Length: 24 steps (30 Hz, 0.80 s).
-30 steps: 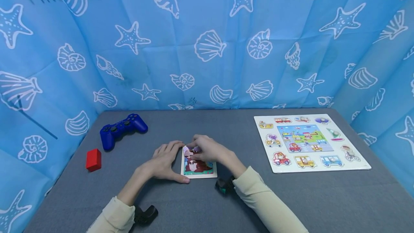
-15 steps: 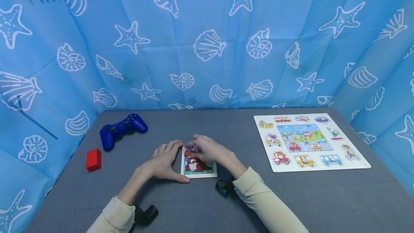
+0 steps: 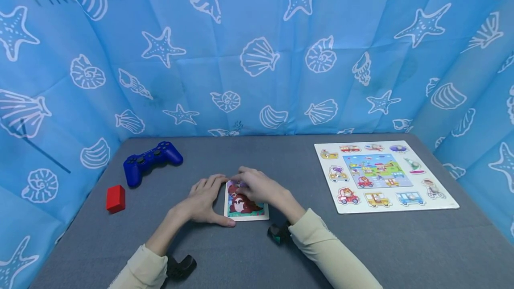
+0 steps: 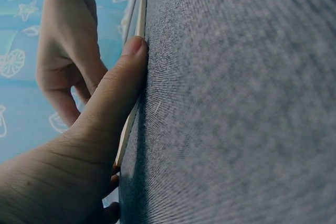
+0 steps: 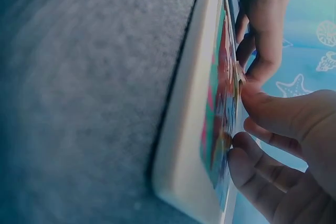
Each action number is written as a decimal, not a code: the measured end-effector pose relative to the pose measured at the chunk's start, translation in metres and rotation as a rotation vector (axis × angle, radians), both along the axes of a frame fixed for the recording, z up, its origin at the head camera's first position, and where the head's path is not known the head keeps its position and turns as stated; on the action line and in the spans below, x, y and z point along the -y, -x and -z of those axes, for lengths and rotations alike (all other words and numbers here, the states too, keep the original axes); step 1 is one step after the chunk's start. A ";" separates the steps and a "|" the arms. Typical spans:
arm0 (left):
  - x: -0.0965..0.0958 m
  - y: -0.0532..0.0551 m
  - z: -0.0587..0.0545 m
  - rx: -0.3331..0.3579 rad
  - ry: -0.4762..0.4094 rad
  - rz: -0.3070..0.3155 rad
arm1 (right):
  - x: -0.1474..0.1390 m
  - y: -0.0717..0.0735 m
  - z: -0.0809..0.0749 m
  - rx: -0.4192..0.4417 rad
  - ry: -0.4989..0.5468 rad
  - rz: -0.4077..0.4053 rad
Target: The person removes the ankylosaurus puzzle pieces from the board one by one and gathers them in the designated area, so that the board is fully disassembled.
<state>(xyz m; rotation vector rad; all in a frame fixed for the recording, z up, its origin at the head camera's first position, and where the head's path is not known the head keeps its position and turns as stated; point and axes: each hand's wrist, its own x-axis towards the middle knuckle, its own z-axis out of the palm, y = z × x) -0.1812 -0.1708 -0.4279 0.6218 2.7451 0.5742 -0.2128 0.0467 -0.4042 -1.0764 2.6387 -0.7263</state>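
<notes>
A small jigsaw puzzle (image 3: pixel 246 208) with a brown dinosaur-like picture lies in a pale tray between both hands. My left hand (image 3: pixel 202 200) holds the tray's left side, thumb at the near corner and index finger at the far corner. In the left wrist view the thumb (image 4: pixel 131 59) lies against the tray's edge (image 4: pixel 126 135). My right hand (image 3: pixel 259 185) is over the puzzle's upper part, fingers bent. In the right wrist view its thumb (image 5: pixel 257 100) and fingers are at a slightly raised puzzle piece (image 5: pixel 239 72). The hand hides part of the picture.
A blue game controller (image 3: pixel 152 162) lies at the back left, with a red block (image 3: pixel 115 199) nearer. To the right lies a large white knob puzzle board (image 3: pixel 385 177) with vehicle pieces. A blue shell-print curtain (image 3: pixel 257 84) hangs behind the grey table (image 3: pixel 257 253).
One second ago, the upper-left piece under my right hand caught a pale glare; now it lies flatter and its dark print shows. Both hands have barely moved.
</notes>
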 end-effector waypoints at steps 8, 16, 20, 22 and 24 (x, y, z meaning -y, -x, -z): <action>0.001 0.000 0.001 -0.008 -0.009 0.002 | -0.002 -0.001 0.000 0.005 0.015 0.013; 0.001 -0.001 0.002 -0.020 -0.025 0.000 | -0.010 -0.001 0.000 0.006 0.021 0.043; 0.000 -0.001 0.001 -0.028 -0.026 -0.013 | -0.020 0.000 -0.002 -0.006 0.017 0.065; 0.000 -0.002 0.001 -0.032 -0.028 -0.016 | -0.026 0.001 -0.003 -0.007 0.019 0.079; 0.001 -0.002 0.001 -0.030 -0.025 -0.018 | -0.033 0.002 -0.003 -0.012 0.013 0.094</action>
